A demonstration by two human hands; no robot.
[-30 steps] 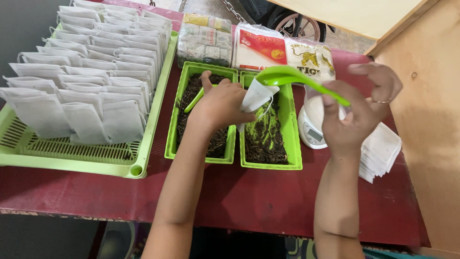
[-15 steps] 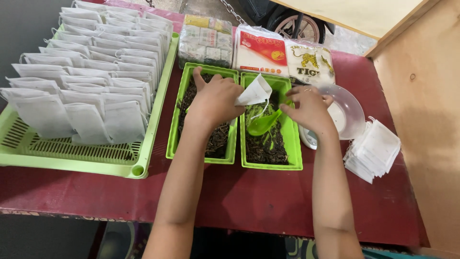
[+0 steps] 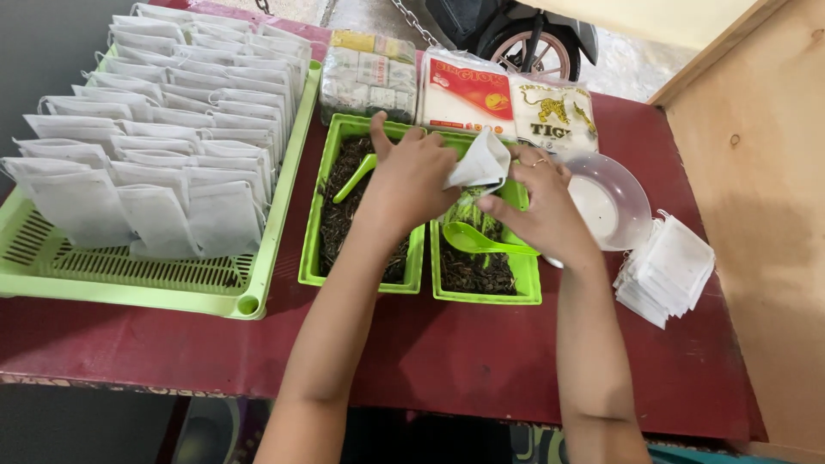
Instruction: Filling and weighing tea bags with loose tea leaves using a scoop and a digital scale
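My left hand (image 3: 408, 185) and my right hand (image 3: 537, 210) both pinch a small white paper bag (image 3: 479, 161) over two green trays of dark dried leaves. The right tray (image 3: 485, 296) has a green plastic spoon (image 3: 481, 241) lying in it just under my right hand. The left tray (image 3: 314, 258) holds a second green spoon (image 3: 354, 177) beside my left hand.
A large green slotted tray (image 3: 129, 279) at the left holds several rows of filled white bags. Printed packets (image 3: 468, 94) lie behind the trays. A clear plastic bowl (image 3: 614, 202) and a stack of empty white bags (image 3: 666, 271) sit at the right on the red table (image 3: 430, 352).
My right hand lowered the green spoon from above the trays into the right tray and let it go. Both hands then closed on the white bag.
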